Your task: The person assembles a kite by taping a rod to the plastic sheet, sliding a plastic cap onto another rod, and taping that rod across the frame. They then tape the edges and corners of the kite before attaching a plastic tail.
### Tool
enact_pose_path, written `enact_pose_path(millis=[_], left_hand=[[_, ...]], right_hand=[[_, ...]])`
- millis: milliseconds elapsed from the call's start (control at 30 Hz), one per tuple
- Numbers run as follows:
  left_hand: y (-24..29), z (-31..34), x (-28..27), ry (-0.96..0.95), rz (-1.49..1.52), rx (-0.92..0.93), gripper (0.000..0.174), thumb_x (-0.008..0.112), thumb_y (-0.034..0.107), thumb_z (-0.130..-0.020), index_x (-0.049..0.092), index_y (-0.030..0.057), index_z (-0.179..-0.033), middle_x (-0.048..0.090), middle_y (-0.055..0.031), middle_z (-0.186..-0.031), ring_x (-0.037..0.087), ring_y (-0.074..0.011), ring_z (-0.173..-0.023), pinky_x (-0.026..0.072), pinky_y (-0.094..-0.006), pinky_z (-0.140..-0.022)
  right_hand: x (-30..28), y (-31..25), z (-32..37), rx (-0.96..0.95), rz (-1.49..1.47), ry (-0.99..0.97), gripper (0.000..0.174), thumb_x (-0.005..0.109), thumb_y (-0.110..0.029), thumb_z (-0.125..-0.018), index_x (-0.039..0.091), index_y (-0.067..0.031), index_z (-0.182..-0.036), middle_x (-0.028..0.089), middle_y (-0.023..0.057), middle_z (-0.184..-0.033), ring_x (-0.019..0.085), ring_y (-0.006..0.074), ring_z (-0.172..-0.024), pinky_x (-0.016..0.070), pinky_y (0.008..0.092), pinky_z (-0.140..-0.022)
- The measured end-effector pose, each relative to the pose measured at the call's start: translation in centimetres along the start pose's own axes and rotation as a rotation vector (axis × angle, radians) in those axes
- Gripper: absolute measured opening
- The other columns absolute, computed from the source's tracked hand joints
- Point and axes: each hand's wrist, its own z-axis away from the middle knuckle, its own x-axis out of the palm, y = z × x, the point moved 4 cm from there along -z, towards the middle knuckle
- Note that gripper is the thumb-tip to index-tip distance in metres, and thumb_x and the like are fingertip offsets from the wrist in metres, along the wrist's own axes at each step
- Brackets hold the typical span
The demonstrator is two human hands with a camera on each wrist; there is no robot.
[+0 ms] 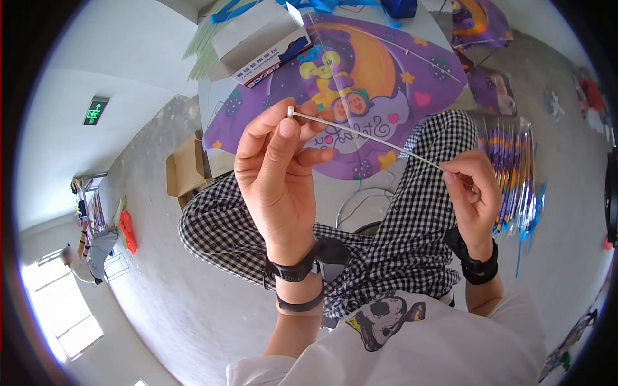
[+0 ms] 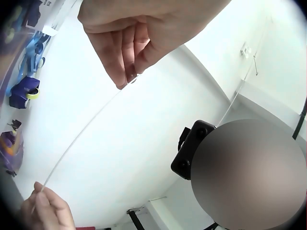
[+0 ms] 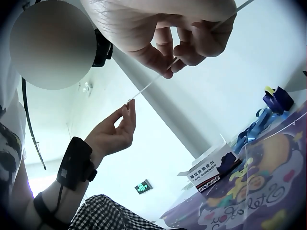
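A thin white rod (image 1: pixel 367 136) slants across the front of me between my two hands, bowing slightly in the left wrist view. My left hand (image 1: pixel 277 170) pinches its left end between thumb and fingers, where a small white end piece (image 1: pixel 291 112) shows. Farther along, my right hand (image 1: pixel 476 190) pinches the rod with thumb and forefinger, the other fingers curled in. In the right wrist view the rod (image 3: pixel 148 85) runs on past that hand. Beneath the hands lies a purple printed kite (image 1: pixel 393 83) with a cartoon animal on a moon.
A tape dispenser box (image 1: pixel 270 61) sits open on the kite's left part, beside pale thin sticks (image 1: pixel 203 42). Blue ribbon (image 1: pixel 322 5) lies at the top. Bagged rolled kites (image 1: pixel 512 174) are at the right, a cardboard box (image 1: pixel 185 168) at the left. Another person (image 1: pixel 82 265) is far left.
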Motion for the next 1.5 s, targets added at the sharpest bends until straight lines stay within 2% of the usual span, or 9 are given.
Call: enact_pose_path(millis=[267, 367, 567, 667, 800, 900, 1067, 1400, 1500], left_hand=[[-0.2, -0.2, 0.0, 0.033, -0.122, 0.054, 0.019, 0.065, 0.004, -0.092, 0.067, -0.0022, -0.110, 0.071, -0.0168, -0.101, 0.072, -0.0256, -0.092, 0.0642, -0.0309, -0.063], [-0.2, -0.2, -0.4, -0.032, -0.216, 0.077, 0.022, 0.059, 0.005, -0.097, 0.064, -0.0007, -0.117, 0.068, -0.0182, -0.112, 0.070, -0.0300, -0.103, 0.0646, -0.0305, -0.068], [0.2, -0.4, -0.4, -0.023, -0.330, 0.117, 0.018, 0.061, 0.003, -0.095, 0.067, -0.0015, -0.112, 0.070, -0.0185, -0.105, 0.071, -0.0295, -0.098, 0.0638, -0.0301, -0.066], [0.9, -0.6, 0.1, 0.046, -0.437, 0.140, 0.016, 0.067, -0.001, -0.090, 0.069, -0.0032, -0.105, 0.073, -0.0151, -0.094, 0.073, -0.0249, -0.085, 0.0625, -0.0290, -0.063], [1.6, -0.5, 0.6, 0.036, -0.559, 0.199, 0.015, 0.067, -0.003, -0.089, 0.069, -0.0050, -0.104, 0.073, -0.0142, -0.094, 0.073, -0.0237, -0.084, 0.0616, -0.0272, -0.066], [1.7, -0.5, 0.9, 0.041, -0.657, 0.249, 0.015, 0.067, -0.003, -0.089, 0.068, -0.0070, -0.104, 0.072, -0.0141, -0.094, 0.073, -0.0231, -0.084, 0.0611, -0.0265, -0.068], [1.6, -0.7, 1.1, -0.007, -0.792, 0.284, 0.015, 0.068, -0.002, -0.089, 0.066, -0.0085, -0.103, 0.072, -0.0147, -0.095, 0.073, -0.0230, -0.086, 0.0609, -0.0263, -0.068], [-0.9, -1.5, -0.7, -0.017, -0.240, 0.017, 0.009, 0.068, 0.006, -0.092, 0.069, -0.0004, -0.097, 0.070, -0.0152, -0.099, 0.072, -0.0221, -0.083, 0.0611, -0.0299, -0.057], [-0.8, -1.7, -0.5, 0.008, -0.388, 0.004, 0.005, 0.069, 0.004, -0.090, 0.070, 0.0004, -0.093, 0.071, -0.0130, -0.093, 0.070, -0.0190, -0.078, 0.0590, -0.0281, -0.060]], right_hand=[[-0.5, -0.2, 0.0, -0.008, 0.060, 0.014, 0.011, 0.066, 0.006, -0.086, 0.067, -0.0021, -0.093, 0.058, 0.0019, -0.087, 0.040, 0.0035, -0.059, 0.0288, 0.0189, -0.048], [-0.7, -0.7, 0.0, -0.046, 0.108, 0.018, 0.013, 0.067, 0.007, -0.084, 0.068, -0.0028, -0.094, 0.059, 0.0020, -0.087, 0.040, 0.0048, -0.059, 0.0302, 0.0200, -0.049], [-1.0, -1.1, -0.1, -0.112, 0.205, 0.012, 0.018, 0.068, 0.008, -0.082, 0.070, -0.0041, -0.097, 0.060, 0.0024, -0.086, 0.043, 0.0073, -0.059, 0.0336, 0.0220, -0.051], [-1.3, -1.3, -0.3, -0.138, 0.270, 0.028, 0.019, 0.068, 0.008, -0.082, 0.070, -0.0042, -0.097, 0.061, 0.0026, -0.087, 0.044, 0.0079, -0.060, 0.0343, 0.0226, -0.051], [-1.5, -1.5, -0.4, -0.140, 0.299, 0.029, 0.017, 0.068, 0.007, -0.083, 0.071, -0.0039, -0.096, 0.061, 0.0026, -0.087, 0.044, 0.0071, -0.060, 0.0335, 0.0220, -0.050], [-1.3, -1.1, -0.4, 0.048, 0.104, -0.038, 0.015, 0.068, 0.006, -0.084, 0.071, -0.0039, -0.096, 0.061, 0.0023, -0.088, 0.043, 0.0055, -0.060, 0.0319, 0.0211, -0.050], [-1.3, -1.2, -0.5, -0.050, 0.163, -0.009, 0.014, 0.069, 0.003, -0.086, 0.071, -0.0050, -0.097, 0.061, 0.0018, -0.088, 0.043, 0.0045, -0.060, 0.0306, 0.0204, -0.050], [-0.4, -0.9, -0.9, -0.131, 0.154, 0.035, 0.016, 0.071, 0.004, -0.084, 0.070, -0.0034, -0.098, 0.063, 0.0047, -0.087, 0.049, 0.0091, -0.061, 0.0361, 0.0234, -0.050], [-0.7, 0.0, -1.2, -0.031, 0.053, 0.066, 0.017, 0.071, 0.004, -0.084, 0.069, -0.0035, -0.099, 0.064, 0.0044, -0.086, 0.049, 0.0090, -0.060, 0.0360, 0.0233, -0.050]])
